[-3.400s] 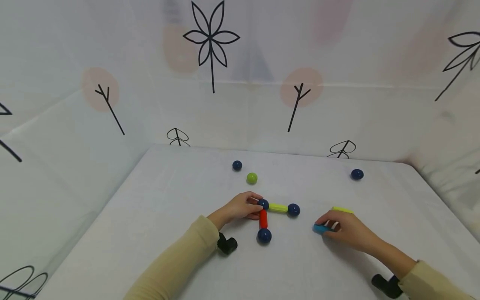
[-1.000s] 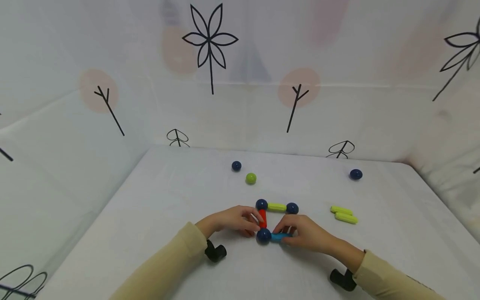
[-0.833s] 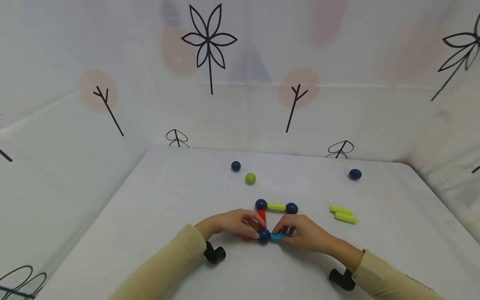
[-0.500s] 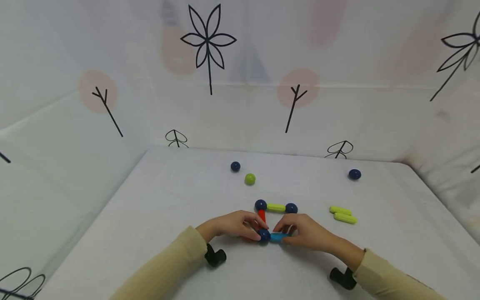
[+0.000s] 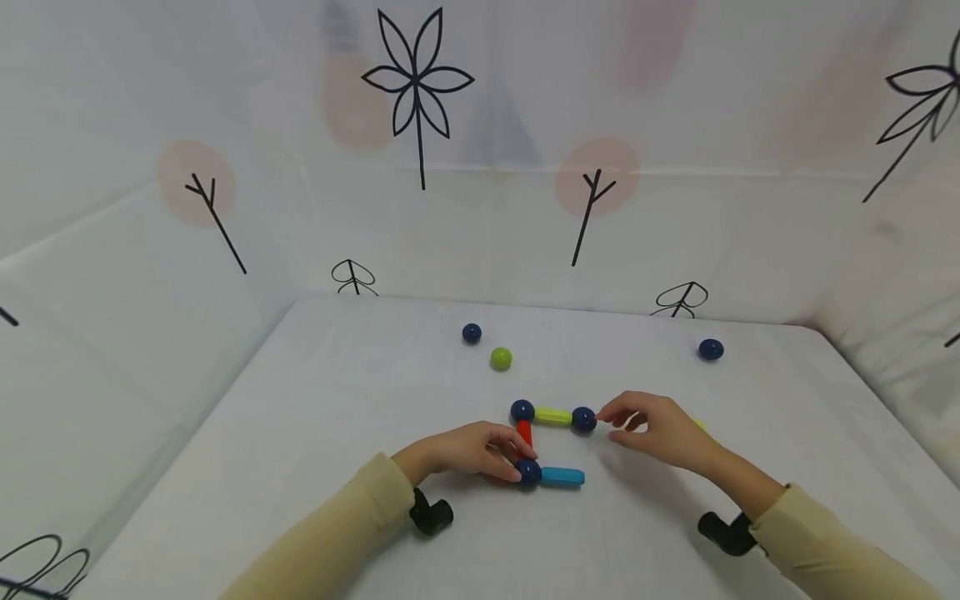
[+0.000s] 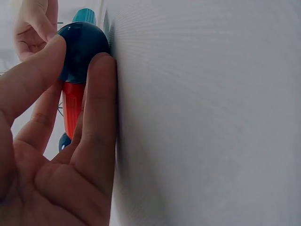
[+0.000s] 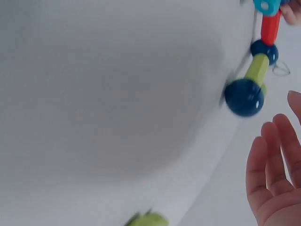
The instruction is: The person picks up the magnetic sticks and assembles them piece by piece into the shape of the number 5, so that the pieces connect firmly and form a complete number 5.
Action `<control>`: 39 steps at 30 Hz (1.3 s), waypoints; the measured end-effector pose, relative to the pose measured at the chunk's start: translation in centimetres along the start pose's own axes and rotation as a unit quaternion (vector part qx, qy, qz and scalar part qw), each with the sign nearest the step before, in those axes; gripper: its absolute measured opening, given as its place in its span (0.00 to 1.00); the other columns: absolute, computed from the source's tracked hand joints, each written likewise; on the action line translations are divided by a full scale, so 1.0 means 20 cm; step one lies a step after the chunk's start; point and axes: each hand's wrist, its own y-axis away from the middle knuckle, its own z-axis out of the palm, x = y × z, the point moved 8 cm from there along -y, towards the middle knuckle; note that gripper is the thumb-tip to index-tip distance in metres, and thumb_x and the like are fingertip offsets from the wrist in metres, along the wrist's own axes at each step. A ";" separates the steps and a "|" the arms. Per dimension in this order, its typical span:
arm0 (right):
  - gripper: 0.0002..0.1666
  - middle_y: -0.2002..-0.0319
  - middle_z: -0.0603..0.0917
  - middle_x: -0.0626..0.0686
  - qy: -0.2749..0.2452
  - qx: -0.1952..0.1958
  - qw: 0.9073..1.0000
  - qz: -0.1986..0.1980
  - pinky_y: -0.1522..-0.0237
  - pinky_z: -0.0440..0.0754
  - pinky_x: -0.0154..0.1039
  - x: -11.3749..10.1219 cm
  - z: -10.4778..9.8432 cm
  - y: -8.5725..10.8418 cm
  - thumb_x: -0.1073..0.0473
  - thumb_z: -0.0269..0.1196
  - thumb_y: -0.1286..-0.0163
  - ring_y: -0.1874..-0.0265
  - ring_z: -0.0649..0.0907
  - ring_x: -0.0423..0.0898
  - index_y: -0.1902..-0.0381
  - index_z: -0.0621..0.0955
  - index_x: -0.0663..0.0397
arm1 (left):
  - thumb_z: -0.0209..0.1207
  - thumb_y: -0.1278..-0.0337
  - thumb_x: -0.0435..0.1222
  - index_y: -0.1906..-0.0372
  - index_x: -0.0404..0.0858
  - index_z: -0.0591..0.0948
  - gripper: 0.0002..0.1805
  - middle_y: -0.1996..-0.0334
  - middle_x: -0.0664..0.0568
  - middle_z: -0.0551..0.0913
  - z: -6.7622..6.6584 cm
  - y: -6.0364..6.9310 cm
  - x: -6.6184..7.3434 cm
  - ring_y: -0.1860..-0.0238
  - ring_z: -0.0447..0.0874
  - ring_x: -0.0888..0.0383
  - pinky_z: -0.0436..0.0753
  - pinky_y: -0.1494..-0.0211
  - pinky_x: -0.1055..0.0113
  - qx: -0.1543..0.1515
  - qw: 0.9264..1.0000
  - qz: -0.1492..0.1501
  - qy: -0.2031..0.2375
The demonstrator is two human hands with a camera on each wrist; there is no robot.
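My left hand (image 5: 472, 450) pinches a dark blue ball (image 6: 84, 49) at the near corner of a ball-and-rod construction on the white table. From that ball a blue rod (image 5: 562, 477) sticks out rightward, its far end bare. A red rod (image 5: 524, 433) runs away from it to a second dark blue ball (image 5: 522, 411). A yellow-green rod (image 5: 552, 417) links that one to a third dark blue ball (image 5: 584, 420). Beside the third ball hovers my right hand (image 5: 663, 429), fingers loosely bent and holding nothing; the right wrist view shows a gap between fingertips and ball.
Farther back lie a loose dark blue ball (image 5: 472, 333) and a green ball (image 5: 501, 358). Another dark blue ball (image 5: 711, 350) sits at the back right. Behind my right hand a bit of a loose yellow-green rod (image 5: 699, 423) shows. Patterned cloth (image 5: 495, 233) borders the table.
My right hand brought the blue rod from the right to the near ball, then let go and moved right and away. My left hand shifted from the far corner ball to the near one.
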 end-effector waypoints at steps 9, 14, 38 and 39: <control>0.13 0.60 0.85 0.52 0.037 0.038 0.997 0.048 0.60 0.84 0.36 0.15 -0.12 0.03 0.70 0.71 0.40 0.62 0.82 0.48 0.56 0.84 0.60 | 0.65 0.38 0.31 0.45 0.42 0.83 0.16 0.54 0.57 0.83 0.00 0.00 0.00 0.51 0.78 0.64 0.75 0.48 0.69 -0.005 1.000 -0.001 -0.002; 0.13 0.60 0.85 0.53 0.055 0.054 0.995 0.065 0.60 0.83 0.35 0.22 -0.17 0.04 0.70 0.70 0.40 0.61 0.82 0.50 0.56 0.84 0.61 | 0.65 0.38 0.31 0.45 0.41 0.83 0.16 0.54 0.57 0.83 0.00 0.00 0.00 0.52 0.78 0.63 0.76 0.49 0.69 -0.006 1.000 -0.003 0.006; 0.17 0.56 0.82 0.67 0.094 0.069 0.983 0.140 0.56 0.83 0.56 0.56 -0.36 0.08 0.69 0.67 0.37 0.57 0.80 0.62 0.51 0.80 0.70 | 0.65 0.38 0.31 0.46 0.43 0.84 0.16 0.56 0.58 0.83 0.00 0.00 0.00 0.53 0.78 0.63 0.75 0.49 0.69 -0.006 1.000 -0.005 0.008; 0.17 0.56 0.82 0.67 0.095 0.068 0.983 0.139 0.56 0.83 0.56 0.57 -0.36 0.08 0.70 0.67 0.37 0.57 0.80 0.63 0.51 0.80 0.70 | 0.65 0.38 0.31 0.46 0.42 0.84 0.16 0.56 0.58 0.83 0.00 0.00 0.00 0.53 0.78 0.64 0.75 0.49 0.69 -0.006 1.000 -0.005 0.007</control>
